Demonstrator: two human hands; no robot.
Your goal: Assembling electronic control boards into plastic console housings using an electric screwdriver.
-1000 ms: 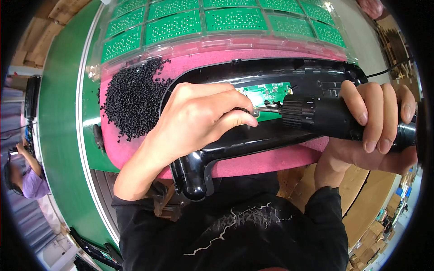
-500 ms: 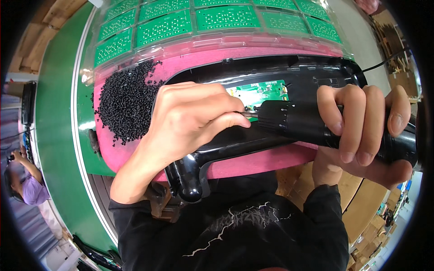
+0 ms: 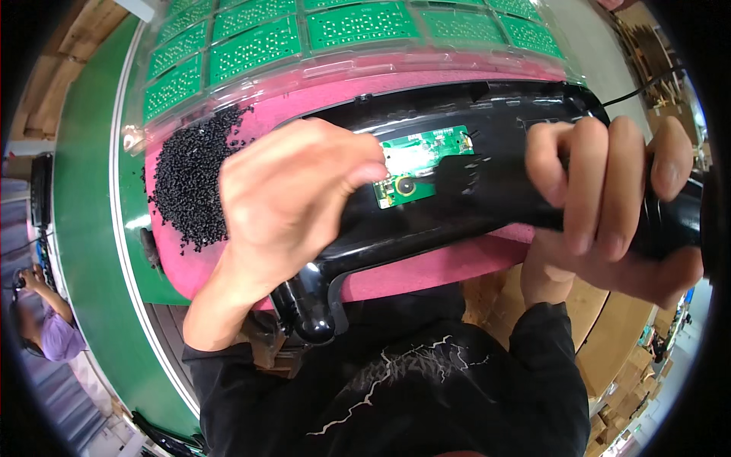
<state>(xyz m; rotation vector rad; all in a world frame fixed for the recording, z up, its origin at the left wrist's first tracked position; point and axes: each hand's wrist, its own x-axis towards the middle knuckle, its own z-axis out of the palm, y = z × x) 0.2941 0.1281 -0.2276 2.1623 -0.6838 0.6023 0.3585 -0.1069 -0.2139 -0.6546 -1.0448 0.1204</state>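
My right hand (image 3: 598, 190) is wrapped round a black electric screwdriver (image 3: 502, 186), blurred by motion, whose front end points left over a green circuit board (image 3: 426, 148). The board lies inside a glossy black plastic housing (image 3: 396, 238) and carries a dark round part at its lower edge. At the board's left edge my left hand (image 3: 285, 198) is closed, thumb against curled fingers. Whatever its fingertips hold, if anything, is hidden. Beside that hand a heap of small black screws (image 3: 186, 183) lies on a pink mat (image 3: 426, 273).
Behind the housing, a clear plastic tray (image 3: 335, 68) holds several green circuit boards. A black cable (image 3: 647, 87) runs at the right. The green table (image 3: 87, 206) with a white edge stretches left, where another person (image 3: 57, 327) in purple is seen. Cardboard (image 3: 609, 335) lies at lower right.
My left hand has drawn left, away from the screwdriver's tip, uncovering the board's left part and round component. The screwdriver has shifted slightly and blurred. The whole view has moved a little.
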